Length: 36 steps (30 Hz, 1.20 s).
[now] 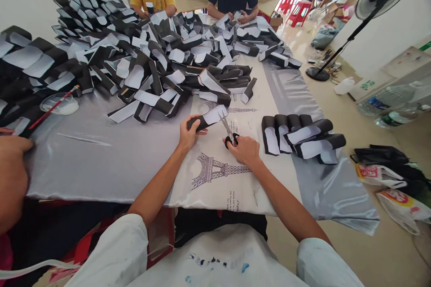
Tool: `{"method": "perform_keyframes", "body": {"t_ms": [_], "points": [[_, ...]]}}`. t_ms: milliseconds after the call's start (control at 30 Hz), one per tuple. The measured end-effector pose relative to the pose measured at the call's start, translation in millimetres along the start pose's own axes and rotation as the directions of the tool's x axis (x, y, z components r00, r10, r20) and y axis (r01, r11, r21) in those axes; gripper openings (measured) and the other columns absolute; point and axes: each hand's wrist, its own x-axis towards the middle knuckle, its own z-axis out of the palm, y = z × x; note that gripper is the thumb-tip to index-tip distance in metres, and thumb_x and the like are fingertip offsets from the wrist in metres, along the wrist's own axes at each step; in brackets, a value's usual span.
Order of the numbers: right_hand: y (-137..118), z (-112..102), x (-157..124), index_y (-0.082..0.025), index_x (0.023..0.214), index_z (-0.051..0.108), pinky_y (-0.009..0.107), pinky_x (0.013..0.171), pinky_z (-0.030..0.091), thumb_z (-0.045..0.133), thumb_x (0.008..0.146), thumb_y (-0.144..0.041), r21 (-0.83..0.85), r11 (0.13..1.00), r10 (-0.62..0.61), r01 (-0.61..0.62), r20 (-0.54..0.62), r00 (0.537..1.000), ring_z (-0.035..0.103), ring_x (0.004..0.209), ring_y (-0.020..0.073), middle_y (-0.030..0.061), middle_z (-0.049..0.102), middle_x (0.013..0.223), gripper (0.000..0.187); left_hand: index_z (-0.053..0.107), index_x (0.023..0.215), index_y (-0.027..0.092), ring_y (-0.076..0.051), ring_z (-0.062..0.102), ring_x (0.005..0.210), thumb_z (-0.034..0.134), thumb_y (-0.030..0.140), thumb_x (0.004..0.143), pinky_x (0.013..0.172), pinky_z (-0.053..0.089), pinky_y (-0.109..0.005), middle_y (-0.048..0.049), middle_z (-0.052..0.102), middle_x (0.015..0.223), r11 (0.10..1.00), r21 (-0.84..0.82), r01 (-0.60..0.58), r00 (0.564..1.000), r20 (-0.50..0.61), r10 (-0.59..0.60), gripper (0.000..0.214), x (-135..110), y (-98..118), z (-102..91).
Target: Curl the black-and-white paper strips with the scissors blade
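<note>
My left hand (189,133) grips a folded black paper piece (209,117) with a white flap pointing up and to the right. In my right hand (247,150) is a pair of scissors (228,129), fingers in the black handles. The blades are parted, and their tips lie close to the flap's end; whether they touch it I cannot tell. Both hands are over a pale cloth (188,197) printed with Eiffel towers. To the right of my right hand sits a small group of similar black and white pieces (271,134).
A big heap of black and white paper pieces (161,60) covers the table's far side. A dish (67,106) with a red brush (54,107) stands at left, near another person's hand (13,152). Two people sit opposite. A standing fan (357,31) is at right.
</note>
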Motion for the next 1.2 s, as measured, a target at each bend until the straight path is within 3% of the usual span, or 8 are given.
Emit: {"method": "perform_keyframes", "body": {"t_ms": [233, 533, 733, 1067, 1200], "points": [[4.0, 2.8, 2.8, -0.018, 0.092, 0.084, 0.032, 0.074, 0.041, 0.044, 0.116, -0.057, -0.039, 0.999, -0.015, 0.015, 0.012, 1.0, 0.076, 0.088, 0.0259, 0.0149, 0.081, 0.093, 0.061, 0.075, 0.119, 0.019, -0.021, 0.08, 0.068, 0.083, 0.063, 0.09, 0.059, 0.074, -0.039, -0.0069, 0.078, 0.1, 1.0, 0.004, 0.003, 1.0, 0.006, -0.003, 0.053, -0.4, 2.0, 1.5], [2.0, -0.1, -0.2, -0.022, 0.085, 0.08, 0.031, 0.069, 0.037, 0.054, 0.109, -0.069, -0.007, 1.0, -0.023, 0.023, 0.0, 1.0, 0.075, 0.083, 0.025, 0.0092, 0.079, 0.084, 0.059, 0.076, 0.117, 0.019, -0.02, 0.079, 0.067, 0.085, 0.065, 0.088, 0.056, 0.073, -0.038, -0.0087, 0.078, 0.107, 1.0, 0.005, 0.005, 1.0, -0.024, -0.005, 0.055, 0.5, 1.5, 2.8], [6.1, 3.0, 2.8, -0.019, 0.088, 0.08, 0.032, 0.069, 0.035, 0.048, 0.115, -0.055, -0.048, 0.997, -0.056, 0.056, 0.009, 0.998, 0.075, 0.084, 0.0234, 0.0116, 0.08, 0.089, 0.055, 0.076, 0.116, 0.018, -0.02, 0.079, 0.067, 0.087, 0.065, 0.085, 0.054, 0.072, -0.037, -0.0086, 0.078, 0.106, 1.0, -0.008, 0.022, 0.999, -0.037, -0.022, 0.057, 1.4, -0.3, 2.7], [3.3, -1.2, 0.1, -0.022, 0.084, 0.079, 0.032, 0.068, 0.035, 0.054, 0.109, -0.068, -0.015, 0.999, -0.049, 0.05, 0.025, 0.998, 0.074, 0.082, 0.0241, 0.0088, 0.078, 0.084, 0.058, 0.078, 0.118, 0.017, -0.021, 0.079, 0.069, 0.088, 0.066, 0.084, 0.053, 0.071, -0.036, -0.0092, 0.076, 0.104, 0.998, -0.015, 0.054, 0.997, -0.06, -0.055, 0.06, 0.6, 3.8, 4.7], [5.2, -1.2, 1.4, -0.021, 0.09, 0.081, 0.032, 0.071, 0.038, 0.05, 0.113, -0.06, -0.052, 0.996, -0.074, 0.077, 0.04, 0.996, 0.075, 0.086, 0.0247, 0.0105, 0.08, 0.091, 0.055, 0.077, 0.116, 0.017, -0.022, 0.079, 0.068, 0.088, 0.067, 0.082, 0.052, 0.07, -0.035, -0.0093, 0.078, 0.1, 0.996, -0.022, 0.087, 0.994, -0.063, -0.088, 0.061, 0.9, 6.3, 6.4]]}}
